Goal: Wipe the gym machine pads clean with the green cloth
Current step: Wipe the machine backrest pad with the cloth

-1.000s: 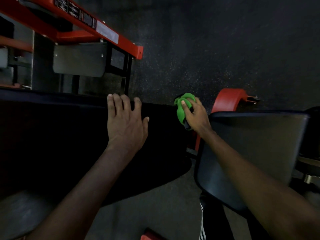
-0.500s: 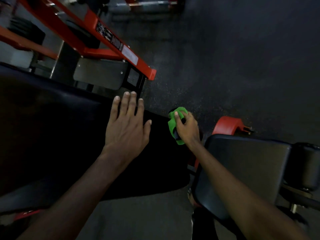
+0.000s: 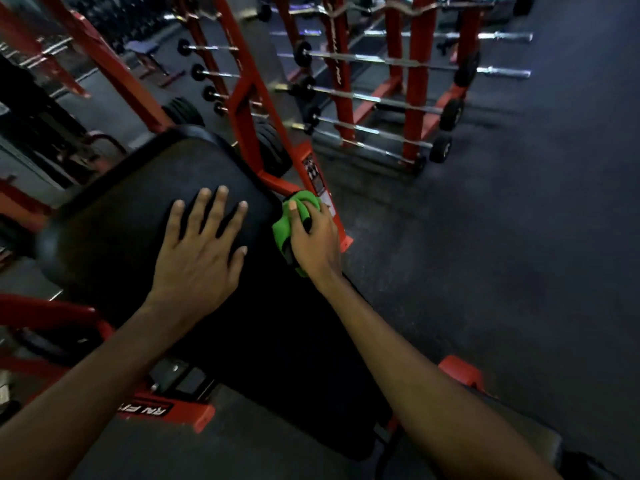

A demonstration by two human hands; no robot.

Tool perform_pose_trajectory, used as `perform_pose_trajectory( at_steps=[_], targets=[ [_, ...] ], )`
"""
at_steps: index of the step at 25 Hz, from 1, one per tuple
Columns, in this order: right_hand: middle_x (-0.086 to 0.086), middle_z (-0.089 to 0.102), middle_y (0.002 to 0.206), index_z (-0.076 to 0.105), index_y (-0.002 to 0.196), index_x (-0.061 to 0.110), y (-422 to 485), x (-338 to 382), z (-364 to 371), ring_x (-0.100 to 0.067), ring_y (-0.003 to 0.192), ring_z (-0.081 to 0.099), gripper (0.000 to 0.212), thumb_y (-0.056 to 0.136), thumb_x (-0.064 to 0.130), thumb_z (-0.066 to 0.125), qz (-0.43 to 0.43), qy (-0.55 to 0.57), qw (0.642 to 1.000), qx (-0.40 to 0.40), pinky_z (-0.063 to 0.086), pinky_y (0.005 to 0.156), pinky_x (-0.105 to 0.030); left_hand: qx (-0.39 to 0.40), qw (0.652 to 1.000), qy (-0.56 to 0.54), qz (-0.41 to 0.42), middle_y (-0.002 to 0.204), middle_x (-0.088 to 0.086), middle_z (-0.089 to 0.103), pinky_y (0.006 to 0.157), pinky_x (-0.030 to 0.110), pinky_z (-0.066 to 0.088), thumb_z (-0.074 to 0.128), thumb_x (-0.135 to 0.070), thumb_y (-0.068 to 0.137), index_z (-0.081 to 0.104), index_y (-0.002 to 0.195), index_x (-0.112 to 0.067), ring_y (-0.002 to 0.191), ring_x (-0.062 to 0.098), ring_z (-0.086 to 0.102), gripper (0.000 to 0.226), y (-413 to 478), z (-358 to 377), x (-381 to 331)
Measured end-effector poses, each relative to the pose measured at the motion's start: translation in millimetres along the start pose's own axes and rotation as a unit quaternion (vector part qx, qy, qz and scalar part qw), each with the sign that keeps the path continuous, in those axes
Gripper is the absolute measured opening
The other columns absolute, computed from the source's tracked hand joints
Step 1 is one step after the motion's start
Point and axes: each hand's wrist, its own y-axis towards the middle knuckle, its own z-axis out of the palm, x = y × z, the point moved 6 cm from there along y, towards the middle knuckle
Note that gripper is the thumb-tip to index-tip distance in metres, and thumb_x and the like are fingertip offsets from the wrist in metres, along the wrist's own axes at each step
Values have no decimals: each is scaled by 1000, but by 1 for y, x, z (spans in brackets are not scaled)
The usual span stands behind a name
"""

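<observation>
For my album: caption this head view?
Right hand holds a green cloth against the edge of the black pad; left hand lies flat on top.

There is one view only, a wide-angle camera on the person's head, facing forward and steeply down. It sits close to the work. Both forearms enter from the bottom corners and reach up toward the middle, where the left hand (image 3: 201,251) and the right hand (image 3: 317,237), with the green cloth (image 3: 282,228), lie near the lens. The black pad (image 3: 138,209) under them runs slantwise across the left half, so the view is tilted. The dark floor (image 3: 519,254) fills the right side. Farther off, along the top edge, stand red barbell racks (image 3: 415,81), small and slightly blurred.
</observation>
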Motion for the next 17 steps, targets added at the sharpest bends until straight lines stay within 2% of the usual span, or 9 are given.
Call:
perform_pose_trajectory(
  at_steps=[5,8,12,14,17],
  targets=[
    [-1,61,123,71,112,15,25,84,29,-18,113,60,30,102,37,54,-103,-6,995,-12,46,92,-27,-57,997,-8,-57,164,16,21,122,51,7,31,-44,100,29,157,-16,152,33,17,63,-18,-24,68],
    [-4,61,122,71,118,14,20,130,52,-21,115,60,31,102,34,54,-190,-22,981,-26,49,99,-34,-77,993,-31,-78,164,15,21,122,50,8,30,-43,102,27,157,-19,152,32,17,60,-39,-28,105],
    [-5,59,131,67,129,17,-11,143,68,-22,126,54,32,104,31,52,-259,-61,963,-42,45,107,-43,-83,995,-57,18,166,9,16,124,44,13,28,-33,103,20,159,-19,153,26,17,58,-57,-21,139],
    [-8,59,132,67,130,16,-38,135,70,-25,126,54,31,105,28,53,-292,-78,952,-47,46,106,-46,-85,991,-75,65,167,7,13,125,41,10,24,-31,104,16,160,-18,154,22,12,58,-57,-15,150],
    [-12,59,133,67,130,13,-102,121,95,-29,126,55,30,103,22,56,-330,-128,935,-13,45,105,-49,-90,983,-120,108,167,7,11,126,38,6,23,-31,106,14,160,-15,154,20,6,57,-56,-3,161]
  ],
)
